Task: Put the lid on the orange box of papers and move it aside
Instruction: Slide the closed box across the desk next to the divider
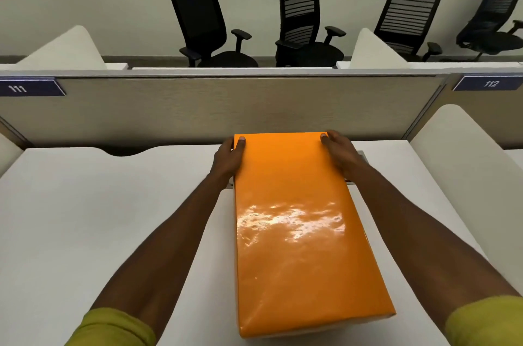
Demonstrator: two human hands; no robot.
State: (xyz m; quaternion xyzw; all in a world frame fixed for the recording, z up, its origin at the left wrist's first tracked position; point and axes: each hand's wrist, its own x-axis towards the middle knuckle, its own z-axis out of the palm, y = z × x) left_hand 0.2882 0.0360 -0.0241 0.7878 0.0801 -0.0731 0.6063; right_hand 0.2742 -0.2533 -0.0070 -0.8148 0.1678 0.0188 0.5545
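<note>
Yellow-green sleeves [113, 327] sit closest to the viewer, pushed up at both forearms, and between them the near end of the orange lid [294, 218] fills the lower middle of the view. Its long axis runs straight away from the person toward the grey partition [198, 110], and both hands are out at the far end of it — the left hand [227, 160] wrapped on the far left corner, the right hand [341, 154] on the far right corner, thumbs on top, fingers curled down over the edges, each clamped on the lid. Neither hand looks nearer than the other; the hold is even. Whether the lid is fully seated on the box beneath I cannot tell, since the lid hides it. From this hold a sideways slide looks like the natural move — the white desk [85, 204] lies bare on both sides of the lid. Beyond the partition stand black office chairs [206, 25] against a pale wall.
</note>
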